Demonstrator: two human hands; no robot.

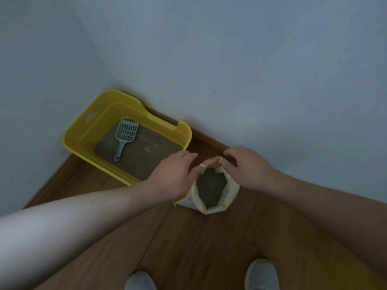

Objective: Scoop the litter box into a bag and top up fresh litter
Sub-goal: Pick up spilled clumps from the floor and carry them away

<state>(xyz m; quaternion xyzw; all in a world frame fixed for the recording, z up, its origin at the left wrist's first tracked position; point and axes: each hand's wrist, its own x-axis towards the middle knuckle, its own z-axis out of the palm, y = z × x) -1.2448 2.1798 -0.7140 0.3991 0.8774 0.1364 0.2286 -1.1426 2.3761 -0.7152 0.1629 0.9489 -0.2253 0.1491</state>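
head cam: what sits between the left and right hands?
Between the left hand and right hand is the folded orange top rim of the litter bag, whose open mouth shows grey litter. The head view shows this.

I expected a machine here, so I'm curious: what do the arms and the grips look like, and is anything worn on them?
No machine: these are a person's two arms. The left grip and the right grip are bare hands, with no gloves, rings or watch in view. Both forearms are bare as far as the picture shows, and no sleeve appears. Light grey shoes show below.
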